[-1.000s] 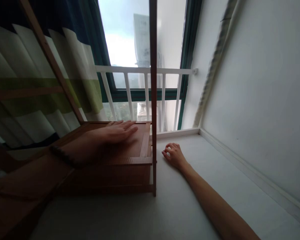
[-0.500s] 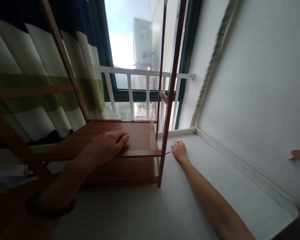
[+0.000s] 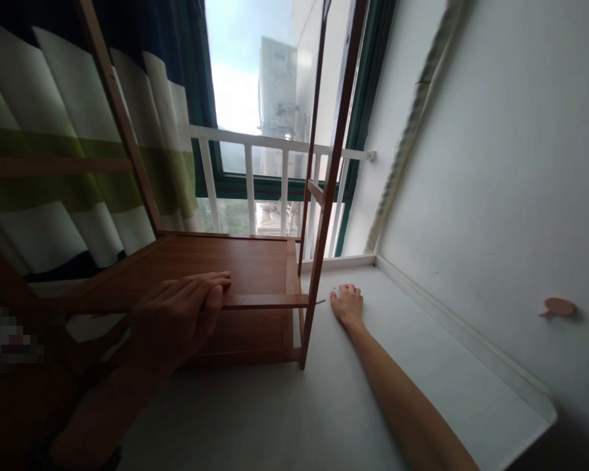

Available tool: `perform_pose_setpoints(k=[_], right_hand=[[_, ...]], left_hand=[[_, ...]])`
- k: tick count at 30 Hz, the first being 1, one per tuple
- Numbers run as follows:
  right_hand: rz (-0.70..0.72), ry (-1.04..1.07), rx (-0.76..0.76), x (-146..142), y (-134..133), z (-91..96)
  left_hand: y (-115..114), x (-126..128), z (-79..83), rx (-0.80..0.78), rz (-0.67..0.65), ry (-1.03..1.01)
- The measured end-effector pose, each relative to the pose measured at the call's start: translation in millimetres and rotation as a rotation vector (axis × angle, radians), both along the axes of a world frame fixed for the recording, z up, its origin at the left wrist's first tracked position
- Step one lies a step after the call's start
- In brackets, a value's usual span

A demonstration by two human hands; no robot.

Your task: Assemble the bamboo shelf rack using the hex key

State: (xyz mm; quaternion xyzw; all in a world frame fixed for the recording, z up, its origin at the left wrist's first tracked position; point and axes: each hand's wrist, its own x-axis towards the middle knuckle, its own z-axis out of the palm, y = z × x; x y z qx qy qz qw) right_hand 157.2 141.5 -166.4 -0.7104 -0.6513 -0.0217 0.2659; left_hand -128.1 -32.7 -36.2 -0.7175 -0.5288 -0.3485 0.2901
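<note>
A reddish-brown wooden shelf rack (image 3: 255, 261) stands in front of me. My left hand (image 3: 177, 314) grips the rail along the near edge of its upper board, fingers over the top and thumb on the near side. To the right of the rack, my right hand (image 3: 348, 303) rests on the white surface (image 3: 402, 340), fingers a little spread and bent. I see nothing held in it, though its palm is hidden. A thin metal rod (image 3: 321, 301) sticks out of the rack's near right post, just left of the right hand.
Behind the rack are a white railing (image 3: 248, 139) and a window. A striped curtain (image 3: 53, 85) hangs at the left. A white wall (image 3: 510, 163) rises on the right, with a pink hook-like piece (image 3: 559, 306) on it. The white surface has a raised rim.
My left hand has drawn back toward me, its thumb now in front of the rail. My right hand's fingers have spread on the surface. The view has shifted slightly.
</note>
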Motion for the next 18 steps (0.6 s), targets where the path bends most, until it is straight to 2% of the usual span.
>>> perform_pose_setpoints(k=[5,10,12,15,18], right_hand=[[0.055,-0.043,-0.066,-2.8,-3.0,3.5],[0.082,-0.037,-0.020,-2.0,-4.1,2.5],[0.110,-0.034,-0.004,-1.1,-5.9,2.6],[0.170,-0.019,0.016,2.0,-10.3,3.4],[0.197,-0.003,0.036,6.2,-16.8,3.0]], left_hand=[[-4.5,-1.9,-27.2,0.095,-0.009,-0.004],[-4.3,-8.6,-63.1,0.123,0.030,0.024],[-8.9,-11.6,-76.0,0.122,-0.001,0.036],[-19.5,-17.1,-89.1,-0.003,-0.059,0.055],[-26.6,-23.7,-95.0,-0.187,-0.015,0.049]])
